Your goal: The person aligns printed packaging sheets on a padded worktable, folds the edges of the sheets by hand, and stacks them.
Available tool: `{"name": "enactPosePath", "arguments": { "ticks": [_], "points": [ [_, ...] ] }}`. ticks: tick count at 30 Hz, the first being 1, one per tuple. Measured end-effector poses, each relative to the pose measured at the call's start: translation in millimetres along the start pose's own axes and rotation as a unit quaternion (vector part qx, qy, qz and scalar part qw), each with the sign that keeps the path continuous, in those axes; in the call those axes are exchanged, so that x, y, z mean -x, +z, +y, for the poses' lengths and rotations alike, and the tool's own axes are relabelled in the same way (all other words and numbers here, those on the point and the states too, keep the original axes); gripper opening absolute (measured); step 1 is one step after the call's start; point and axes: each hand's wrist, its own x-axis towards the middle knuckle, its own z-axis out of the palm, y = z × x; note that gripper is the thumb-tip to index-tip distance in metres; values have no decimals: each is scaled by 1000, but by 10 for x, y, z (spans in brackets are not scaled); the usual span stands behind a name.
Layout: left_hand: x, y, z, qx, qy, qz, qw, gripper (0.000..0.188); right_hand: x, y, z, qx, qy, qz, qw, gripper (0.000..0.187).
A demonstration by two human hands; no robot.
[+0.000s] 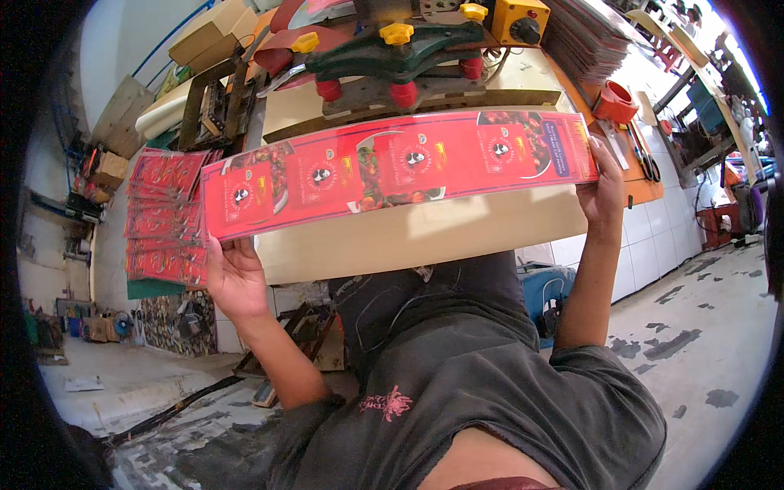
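The left hand (235,273) grips the left end of a long red printed sheet (400,163) from below, fingers curled up behind the lower corner, while the right hand (603,192) pinches the right end, thumb and fingers closed over its edge; between them the sheet is held up flat and stretched, just above the near edge of a pale cream counter (425,233). The sheet carries a row of repeated red label panels with small round emblems and food pictures. Just beyond the left hand, a fanned stack of red sheets (163,216) of the same kind lies on the counter's left end, over a green mat (155,287). Behind the held sheet stands a press-like machine (392,57) with a dark green arm, yellow knobs and red feet, and a yellow control box (521,20) beside it. To the right, on an orange stretch of the surface, lie a red tape roll (614,102) and scissors (645,159), with a tall pile of dark sheets (584,37) further back. The counter's front is faced with white tiles (653,245). The floor (702,335) is grey concrete with dark patches; on the left, cardboard boxes (106,167) and a small fan (122,325) stand against a whitish wall. The person's dark grey shirt (490,384) fills the lower middle.
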Motion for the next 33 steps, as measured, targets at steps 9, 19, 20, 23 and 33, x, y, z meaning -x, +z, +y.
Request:
{"name": "enactPosePath", "arguments": {
  "ticks": [9,19,20,23,33],
  "points": [
    [134,290,-161,-107,22,56,992,34,85,137,3,-2,-36,16,999,24],
    [153,209,-144,-95,45,69,992,29,104,144,1,-3,-72,-6,997,31],
    [152,198,-140,-93,43,63,993,30,114,169,-4,-9,-73,-4,997,30],
    [151,281,-166,-95,46,83,991,31,178,307,-49,-13,-71,44,996,26],
    [-49,-623,175,-108,57,216,969,36,346,537,-87,14,42,-122,992,23]
  ]
}}
